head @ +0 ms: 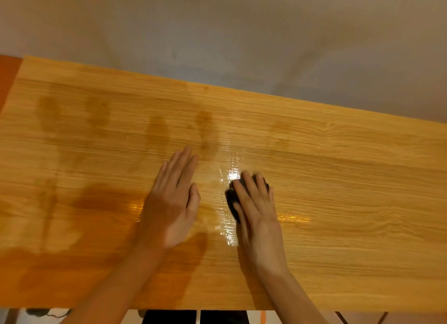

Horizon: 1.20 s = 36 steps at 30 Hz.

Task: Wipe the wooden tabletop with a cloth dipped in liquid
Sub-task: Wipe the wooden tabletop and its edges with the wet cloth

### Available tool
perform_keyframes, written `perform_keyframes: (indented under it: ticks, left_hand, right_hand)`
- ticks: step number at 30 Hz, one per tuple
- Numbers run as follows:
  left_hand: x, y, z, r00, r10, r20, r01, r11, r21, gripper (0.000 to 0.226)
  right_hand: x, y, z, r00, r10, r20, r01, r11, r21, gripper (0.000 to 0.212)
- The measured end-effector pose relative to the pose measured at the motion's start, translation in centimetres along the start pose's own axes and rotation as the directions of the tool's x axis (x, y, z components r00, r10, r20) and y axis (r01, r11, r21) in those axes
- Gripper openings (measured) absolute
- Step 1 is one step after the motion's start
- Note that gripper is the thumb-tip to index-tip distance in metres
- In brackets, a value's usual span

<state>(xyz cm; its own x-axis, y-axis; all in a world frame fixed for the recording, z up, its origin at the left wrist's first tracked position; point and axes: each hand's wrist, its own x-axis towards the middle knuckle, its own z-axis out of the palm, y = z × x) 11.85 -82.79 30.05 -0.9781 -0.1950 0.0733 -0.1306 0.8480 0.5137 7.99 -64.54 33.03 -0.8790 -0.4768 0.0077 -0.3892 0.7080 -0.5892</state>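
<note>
Right hand [254,202] atop dark cloth [232,198]

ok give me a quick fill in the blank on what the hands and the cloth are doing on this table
1. The dark cloth lies under the ____ hand.
2. The left hand rests flat on the wooden tabletop with its fingers ____.
3. The shiny wet streak lies ____ the two hands.
4. The far edge of the tabletop meets a plain ____.

Missing words: right; straight; between; wall
</note>
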Motion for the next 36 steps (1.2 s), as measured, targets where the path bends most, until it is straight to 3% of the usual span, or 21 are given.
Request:
perform_keyframes:
  ticks: [3,9,12,16,18,25,29,33,36]
  left_hand:
    - [0.0,-0.1,-0.2,1.000,0.020,0.001,-0.020,1.000,-0.006,0.052]
    - [-0.1,0.3,-0.3,1.000,-0.006,0.007,0.007,1.000,-0.019,0.053]
    - [-0.1,0.4,-0.2,1.000,0.007,0.001,-0.007,1.000,-0.011,0.052]
    - [0.0,0.3,-0.1,1.000,0.007,0.007,-0.007,1.000,-0.014,0.052]
    - [0.1,0.2,-0.1,1.000,0.000,0.006,0.000,1.000,-0.018,0.052]
    - [0.8,0.3,-0.7,0.997,-0.025,0.070,0.024,1.000,0.012,0.055]
    - [4.4,-0.7,-1.1,0.996,-0.084,-0.024,0.085,0.995,0.047,0.057]
    - [6.8,-2.0,-0.8,0.993,-0.111,-0.028,0.113,0.990,0.086,0.060]
    - [6.6,-2.0,-0.6,0.993,-0.104,-0.063,0.110,0.989,0.094,0.059]
  right_hand:
    - [1.1,1.1,-0.2,1.000,-0.008,0.028,0.010,0.999,-0.043,0.045]
    - [13.0,3.5,-1.2,0.967,0.196,-0.160,-0.200,0.980,-0.011,0.039]
    - [8.0,2.5,-1.0,0.966,0.181,-0.186,-0.186,0.983,-0.011,0.040]
    - [-1.1,1.0,-1.1,0.988,0.126,-0.092,-0.127,0.992,-0.006,0.046]
    - [0.7,2.0,-1.6,0.991,0.113,-0.068,-0.114,0.993,-0.009,0.044]
    - [16.1,6.4,-2.9,0.966,0.167,-0.195,-0.175,0.984,-0.022,0.039]
    - [16.8,7.2,-3.4,0.974,0.118,-0.192,-0.128,0.991,-0.037,0.039]
    - [17.7,5.5,-1.6,0.932,0.234,-0.277,-0.255,0.966,-0.042,0.037]
    - [17.9,1.4,1.7,0.977,0.073,-0.199,-0.094,0.991,-0.097,0.037]
